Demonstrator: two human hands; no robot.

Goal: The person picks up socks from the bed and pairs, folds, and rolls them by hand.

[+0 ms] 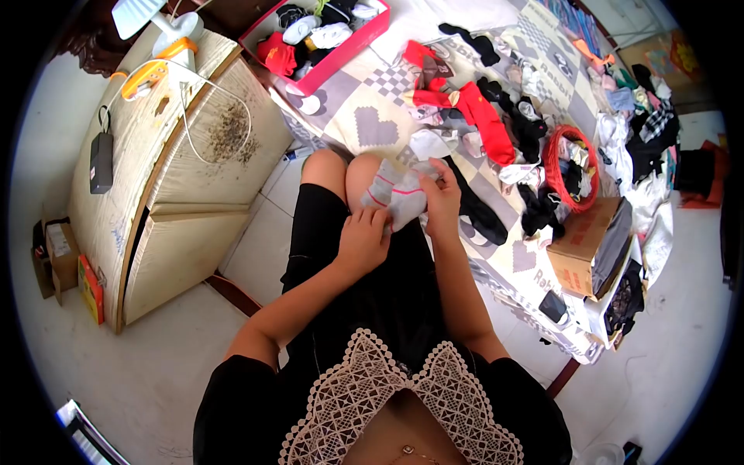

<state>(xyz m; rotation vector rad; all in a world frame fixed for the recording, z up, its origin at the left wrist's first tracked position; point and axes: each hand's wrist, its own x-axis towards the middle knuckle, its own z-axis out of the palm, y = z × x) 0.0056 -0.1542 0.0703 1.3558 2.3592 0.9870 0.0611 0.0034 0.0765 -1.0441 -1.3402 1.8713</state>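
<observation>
A pair of light grey socks [404,203] with pinkish-red stripes lies over my knees, held between both hands. My left hand [363,242] is closed on their lower edge, its fingertips pressed to the fabric. My right hand [442,203] pinches the upper right part of the socks, with its thumb and fingers around the cloth. Just beyond my right hand, a long black sock [484,213] is spread on the patterned bedsheet [377,128]. A white sock [432,142] rests slightly farther away.
Red socks [487,128] and several black ones are scattered over the bed. A pink box [360,45] at the back holds socks. To the right stand a red basket [552,167] and a cardboard box [581,240]. A wooden cabinet [205,186] stands at my left.
</observation>
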